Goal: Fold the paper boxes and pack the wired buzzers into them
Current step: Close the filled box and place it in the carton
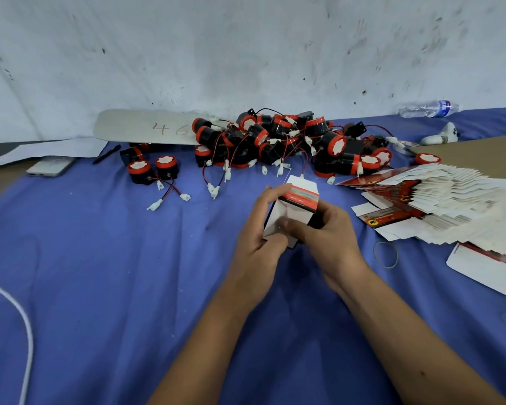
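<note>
Blue cloth [100, 258] covers the work surface, soft and a little wrinkled, running back to a scuffed white wall. Held just above it, near the middle, a small paper box [292, 210] is half formed: thin white card inside, a red and grey printed band across its upper face, one tuck flap standing up at the far end. The left hand [260, 235] grips the box's left side with its fingers curled round it, and the right hand [327, 232] curls against the right side, its thumb pushing in on the near white flap. To my eye the flaps at this near end are being closed, and the card looks flimsy, so I'd press along the creases, keep the walls square with the other hand, and seat the side flaps before the tuck goes in. Beyond, well apart from the hands, lies the heap of wired buzzers [287, 141], squat black drums with glossy red collars and white scalloped faces, trailing thin red and black leads to white plastic plugs. Flat boxes [438, 206] fan out at the right, beside a thin rubber band [386, 254].
</note>
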`<state>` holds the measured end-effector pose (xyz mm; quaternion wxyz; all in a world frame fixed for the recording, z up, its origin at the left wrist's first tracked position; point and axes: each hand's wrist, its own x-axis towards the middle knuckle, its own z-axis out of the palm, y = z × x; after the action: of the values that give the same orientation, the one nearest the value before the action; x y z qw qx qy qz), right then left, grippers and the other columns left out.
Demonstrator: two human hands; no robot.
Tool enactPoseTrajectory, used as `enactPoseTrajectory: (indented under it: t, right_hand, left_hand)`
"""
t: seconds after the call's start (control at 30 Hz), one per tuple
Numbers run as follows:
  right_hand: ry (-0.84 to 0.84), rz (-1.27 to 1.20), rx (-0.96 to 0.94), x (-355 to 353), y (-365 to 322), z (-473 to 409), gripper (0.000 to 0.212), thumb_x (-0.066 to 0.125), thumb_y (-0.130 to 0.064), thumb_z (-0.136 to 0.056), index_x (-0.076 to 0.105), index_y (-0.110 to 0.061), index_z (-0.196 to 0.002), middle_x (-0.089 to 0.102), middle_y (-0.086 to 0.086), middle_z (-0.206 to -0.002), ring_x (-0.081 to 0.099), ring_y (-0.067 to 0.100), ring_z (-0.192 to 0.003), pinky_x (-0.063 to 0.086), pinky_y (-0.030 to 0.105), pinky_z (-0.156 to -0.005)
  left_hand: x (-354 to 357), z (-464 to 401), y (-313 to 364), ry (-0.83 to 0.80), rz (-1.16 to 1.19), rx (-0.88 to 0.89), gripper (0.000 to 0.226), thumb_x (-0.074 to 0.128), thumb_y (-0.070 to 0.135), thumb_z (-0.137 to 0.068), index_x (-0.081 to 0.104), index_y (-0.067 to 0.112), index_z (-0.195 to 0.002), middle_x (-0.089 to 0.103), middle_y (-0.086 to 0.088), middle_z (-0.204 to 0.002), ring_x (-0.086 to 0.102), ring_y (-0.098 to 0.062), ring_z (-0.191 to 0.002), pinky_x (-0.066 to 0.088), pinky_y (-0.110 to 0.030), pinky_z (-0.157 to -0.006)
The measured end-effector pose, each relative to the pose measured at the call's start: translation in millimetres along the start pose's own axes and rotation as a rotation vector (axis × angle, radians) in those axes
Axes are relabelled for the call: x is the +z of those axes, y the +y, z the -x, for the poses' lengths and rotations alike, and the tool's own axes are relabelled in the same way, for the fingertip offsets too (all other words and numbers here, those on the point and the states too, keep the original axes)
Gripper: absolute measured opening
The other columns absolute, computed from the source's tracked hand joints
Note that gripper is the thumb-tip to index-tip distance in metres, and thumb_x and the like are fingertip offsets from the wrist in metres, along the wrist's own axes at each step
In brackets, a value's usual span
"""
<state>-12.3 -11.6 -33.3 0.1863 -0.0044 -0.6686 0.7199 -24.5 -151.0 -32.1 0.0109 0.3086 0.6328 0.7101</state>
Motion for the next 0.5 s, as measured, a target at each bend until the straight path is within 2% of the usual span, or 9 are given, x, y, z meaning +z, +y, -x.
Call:
enactPoseTrajectory:
  t: [0.07, 0.17, 0.27, 0.4, 0.5]
  right_hand:
    - [-0.062, -0.015, -0.017, -2.4, -2.4, -0.7, 0.031, 0.08, -0.002, -0.079, 0.076, -0.018, -0.105, 0.078, 0.006, -0.1, 0.074, 0.027, -0.095, 0.059, 0.041, -0.08]
    - [-0.153, -0.031, -0.033, -5.4, -3.5, -0.8, 0.037, 0.079, -0.002, -0.075, 0.074, -0.016, -0.109, 0.077, 0.009, -0.103, 0.073, 0.03, -0.097, 0.057, 0.038, -0.079]
    - [-0.179, 0.066, -0.033, -6.3, -4.8, -0.8, 0.041, 0.072, 0.001, -0.072, 0.07, -0.014, -0.11, 0.076, 0.008, -0.101, 0.073, 0.029, -0.096, 0.059, 0.039, -0.078]
    - [-0.095, 0.294, -0.094, -0.2, -6.0, 1.9, 0.04, 0.072, 0.002, -0.075, 0.067, -0.016, -0.11, 0.075, -0.003, -0.097, 0.072, 0.014, -0.091, 0.06, 0.037, -0.079]
    - [-0.05, 0.291, -0.078, 3.0, -4.1, 4.4, 0.038, 0.076, 0.002, -0.079, 0.067, -0.017, -0.111, 0.076, -0.005, -0.098, 0.073, 0.01, -0.091, 0.06, 0.036, -0.081]
  left_hand:
    - [-0.7, 1.0, 1.5, 0.004, -0.002, -0.002, 0.061, 0.041, -0.002, -0.091, 0.049, 0.024, -0.146, 0.059, 0.003, -0.14, 0.058, -0.025, -0.13, 0.054, -0.046, -0.103]
    - [-3.6, 2.6, 3.3, 0.016, -0.023, 0.017, 0.061, 0.042, 0.0, -0.092, 0.05, 0.028, -0.145, 0.057, 0.007, -0.142, 0.055, -0.02, -0.133, 0.053, -0.034, -0.101]
    - [-5.0, 3.2, 3.7, 0.0, -0.05, 0.031, 0.064, 0.041, 0.0, -0.089, 0.052, 0.029, -0.145, 0.057, 0.007, -0.142, 0.055, -0.016, -0.133, 0.051, -0.025, -0.1]
    - [-0.2, 5.8, 3.3, -0.011, -0.075, -0.01, 0.067, 0.042, -0.001, -0.088, 0.048, 0.031, -0.146, 0.061, 0.012, -0.136, 0.06, -0.014, -0.126, 0.053, -0.026, -0.097]
    - [0.9, 7.6, 3.6, -0.006, -0.093, -0.024, 0.071, 0.042, -0.001, -0.084, 0.047, 0.031, -0.147, 0.061, 0.016, -0.137, 0.058, -0.009, -0.129, 0.051, -0.026, -0.101]
